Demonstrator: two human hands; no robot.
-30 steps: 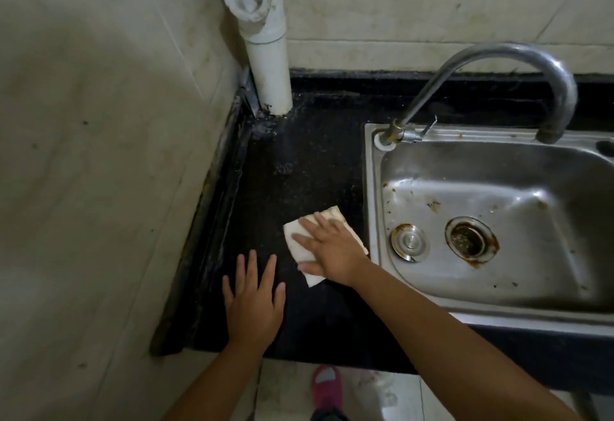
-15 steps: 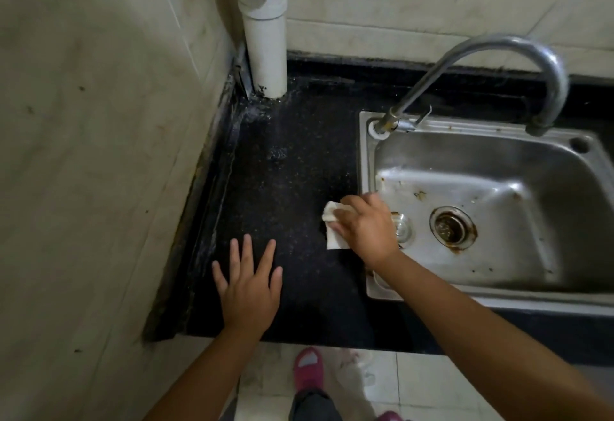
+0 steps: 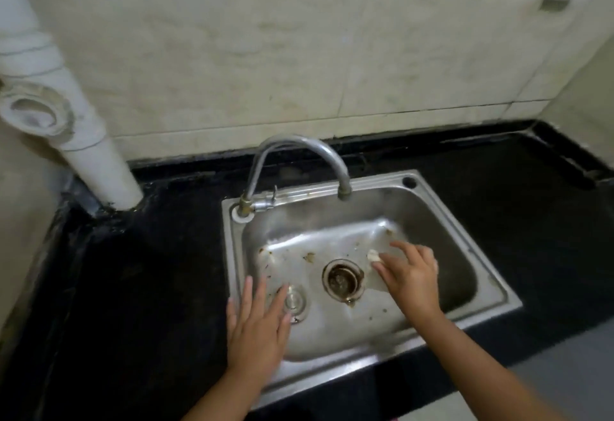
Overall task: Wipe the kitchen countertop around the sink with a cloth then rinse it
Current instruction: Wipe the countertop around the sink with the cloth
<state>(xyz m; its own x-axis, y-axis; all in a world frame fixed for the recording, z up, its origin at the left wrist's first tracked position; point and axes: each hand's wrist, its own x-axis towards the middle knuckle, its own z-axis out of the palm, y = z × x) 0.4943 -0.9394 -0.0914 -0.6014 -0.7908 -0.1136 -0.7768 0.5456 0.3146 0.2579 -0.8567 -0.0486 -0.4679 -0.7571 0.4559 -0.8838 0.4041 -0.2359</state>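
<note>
Framing steel sink (image 3: 491,291), black countertop (image 3: 139,287), beige tiled wall (image 3: 265,55)

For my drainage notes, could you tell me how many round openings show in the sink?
2: the drain at mid-basin, and a small hole in the back right rim. The hands may hide others.

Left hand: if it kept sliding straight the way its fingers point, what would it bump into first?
Likely the round metal strainer plug just past the left hand's fingertips, lying in the sink. Depth is unclear; held higher, it could pass above it.
</note>
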